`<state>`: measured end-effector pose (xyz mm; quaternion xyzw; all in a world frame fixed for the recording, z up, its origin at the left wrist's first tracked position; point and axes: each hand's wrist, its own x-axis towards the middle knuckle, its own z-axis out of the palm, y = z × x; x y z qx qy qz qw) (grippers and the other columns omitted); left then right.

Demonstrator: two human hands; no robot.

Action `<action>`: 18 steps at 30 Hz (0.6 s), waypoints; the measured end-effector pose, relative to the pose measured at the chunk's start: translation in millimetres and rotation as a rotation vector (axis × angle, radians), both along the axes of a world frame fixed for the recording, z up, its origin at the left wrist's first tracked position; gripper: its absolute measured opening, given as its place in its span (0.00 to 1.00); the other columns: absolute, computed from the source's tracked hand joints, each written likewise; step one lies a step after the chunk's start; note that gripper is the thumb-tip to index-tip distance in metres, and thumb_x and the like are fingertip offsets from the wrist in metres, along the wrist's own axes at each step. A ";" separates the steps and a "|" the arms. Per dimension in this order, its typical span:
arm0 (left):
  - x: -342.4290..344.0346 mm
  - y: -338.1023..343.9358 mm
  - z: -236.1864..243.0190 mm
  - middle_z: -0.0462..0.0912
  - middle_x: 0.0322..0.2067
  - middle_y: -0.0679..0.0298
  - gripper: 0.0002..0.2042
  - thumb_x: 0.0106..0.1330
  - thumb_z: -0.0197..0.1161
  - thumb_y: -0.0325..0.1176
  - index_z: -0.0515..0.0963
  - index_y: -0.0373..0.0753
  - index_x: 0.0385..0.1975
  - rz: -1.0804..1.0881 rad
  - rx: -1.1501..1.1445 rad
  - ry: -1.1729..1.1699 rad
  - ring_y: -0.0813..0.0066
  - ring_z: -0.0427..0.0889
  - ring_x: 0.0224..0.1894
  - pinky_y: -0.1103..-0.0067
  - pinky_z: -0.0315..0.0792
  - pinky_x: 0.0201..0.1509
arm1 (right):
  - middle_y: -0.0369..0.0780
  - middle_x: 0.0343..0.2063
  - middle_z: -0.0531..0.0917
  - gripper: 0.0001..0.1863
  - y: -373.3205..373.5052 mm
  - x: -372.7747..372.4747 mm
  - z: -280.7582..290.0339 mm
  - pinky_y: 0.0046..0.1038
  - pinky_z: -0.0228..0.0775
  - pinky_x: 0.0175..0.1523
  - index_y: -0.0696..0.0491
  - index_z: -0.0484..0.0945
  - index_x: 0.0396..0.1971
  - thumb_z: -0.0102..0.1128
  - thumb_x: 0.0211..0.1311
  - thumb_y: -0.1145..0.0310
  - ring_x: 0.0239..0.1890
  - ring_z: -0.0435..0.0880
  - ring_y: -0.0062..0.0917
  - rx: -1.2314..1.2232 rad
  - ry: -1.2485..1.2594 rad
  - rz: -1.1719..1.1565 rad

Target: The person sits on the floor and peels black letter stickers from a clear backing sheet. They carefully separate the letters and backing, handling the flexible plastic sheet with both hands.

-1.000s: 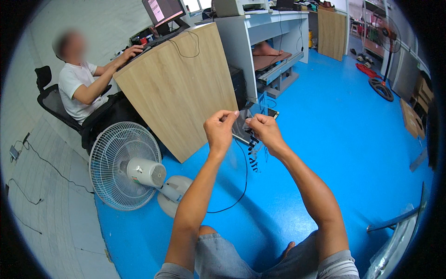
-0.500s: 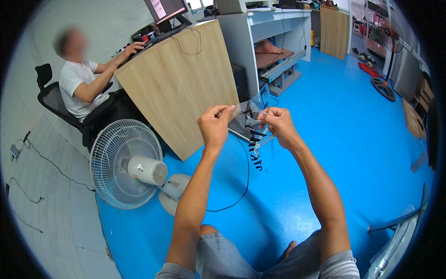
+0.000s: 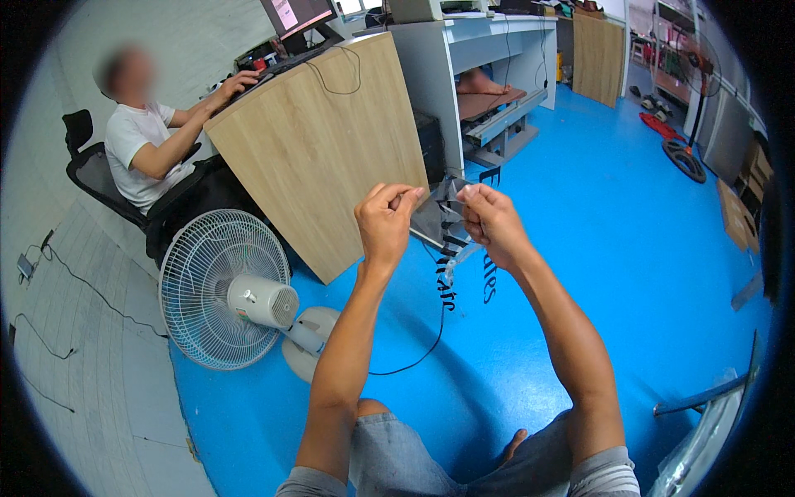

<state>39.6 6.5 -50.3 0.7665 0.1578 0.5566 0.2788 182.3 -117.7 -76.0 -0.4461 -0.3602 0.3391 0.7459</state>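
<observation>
Out in front of me, my left hand (image 3: 384, 224) and my right hand (image 3: 495, 222) pinch the upper part of a clear plastic sheet or bag (image 3: 452, 197) between thumbs and fingers. It is see-through and crumpled between the hands. Bold black lettering on it hangs below and beside my right hand. I cannot tell whether it is a single sheet or a bag, since its edges blend into the blue floor.
A white standing fan (image 3: 263, 301) is at my left. Beyond it stands a wood-fronted desk (image 3: 323, 166), where a person in a white shirt (image 3: 139, 145) sits. A black cable (image 3: 431, 348) crosses the blue floor (image 3: 538, 356). Plastic-wrapped material (image 3: 704, 443) lies at the lower right.
My right hand has shifted slightly and its fingers have curled in more. The clear plastic has changed shape, and more black lettering now shows to the right, below that hand.
</observation>
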 end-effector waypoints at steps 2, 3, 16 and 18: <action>-0.9 -1.5 1.7 0.75 0.19 0.66 0.06 0.57 0.72 0.27 0.84 0.31 0.27 -0.007 0.014 -0.003 0.83 0.67 0.20 0.81 0.60 0.23 | 0.37 0.20 0.80 0.17 8.2 -8.7 -3.0 0.25 0.61 0.21 0.56 0.77 0.30 0.71 0.58 0.57 0.19 0.74 0.20 -0.093 -0.423 -0.244; -1.1 -2.8 2.4 0.74 0.18 0.65 0.06 0.57 0.72 0.27 0.84 0.31 0.26 -0.009 0.030 0.004 0.81 0.67 0.20 0.79 0.61 0.22 | 0.38 0.18 0.79 0.19 8.4 -13.8 -1.5 0.27 0.62 0.22 0.56 0.77 0.27 0.72 0.56 0.56 0.19 0.75 0.21 -0.159 -0.569 -0.299; -2.8 -0.3 2.5 0.74 0.17 0.61 0.06 0.54 0.74 0.28 0.84 0.32 0.25 -0.026 0.086 0.035 0.77 0.69 0.18 0.76 0.62 0.22 | 0.32 0.15 0.76 0.18 -2.2 -9.5 8.2 0.24 0.64 0.23 0.53 0.72 0.15 0.67 0.62 0.64 0.20 0.77 0.15 -0.210 -0.393 -0.054; -3.1 -2.0 3.9 0.75 0.18 0.61 0.06 0.54 0.74 0.28 0.84 0.32 0.25 -0.030 0.097 0.039 0.77 0.69 0.18 0.76 0.62 0.22 | 0.33 0.15 0.77 0.18 -4.2 -7.0 8.6 0.22 0.64 0.22 0.51 0.71 0.15 0.65 0.63 0.66 0.20 0.78 0.15 -0.206 -0.389 -0.056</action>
